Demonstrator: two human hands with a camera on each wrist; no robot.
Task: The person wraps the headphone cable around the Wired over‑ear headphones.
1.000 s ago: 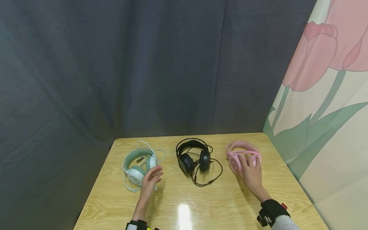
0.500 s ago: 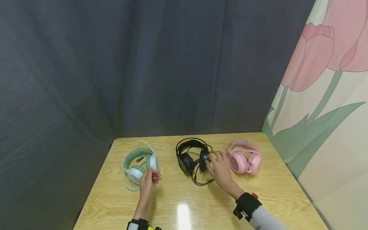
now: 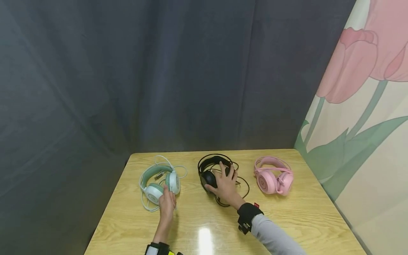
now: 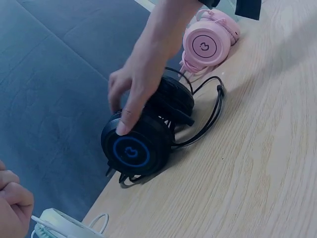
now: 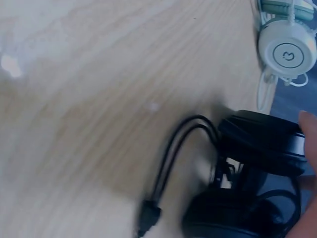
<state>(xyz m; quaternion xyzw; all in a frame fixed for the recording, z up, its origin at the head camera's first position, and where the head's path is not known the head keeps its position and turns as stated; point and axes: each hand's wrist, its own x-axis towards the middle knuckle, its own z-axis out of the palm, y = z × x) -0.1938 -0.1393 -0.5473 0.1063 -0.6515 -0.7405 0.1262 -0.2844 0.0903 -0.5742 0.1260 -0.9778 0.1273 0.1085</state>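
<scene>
In the head view, three headsets lie in a row. My right hand (image 3: 225, 186) spreads over the black headphones (image 3: 208, 178) in the middle and grips them by the ear cups. The left wrist view shows its thumb on the outer face of the near ear cup (image 4: 132, 148), which bears a blue ring. At the left, my left hand (image 3: 167, 204) has its fingers curled at the lower edge of the white-and-green headphones (image 3: 153, 193), overlapping the right ear cup; what lies inside those fingers is hidden. The pink headphones (image 3: 267, 181) lie untouched at the right.
A dark grey curtain (image 3: 191, 78) hangs behind the wooden table (image 3: 191, 226). Along the right side runs a wall with painted tulips (image 3: 350, 67). The black cable (image 5: 168, 158) loops out beside the black headphones, and white cable surrounds the white-and-green pair.
My right hand has left the pink headphones and moved left onto the black ones. My left hand stays by the white-and-green headphones, its fingers now more curled.
</scene>
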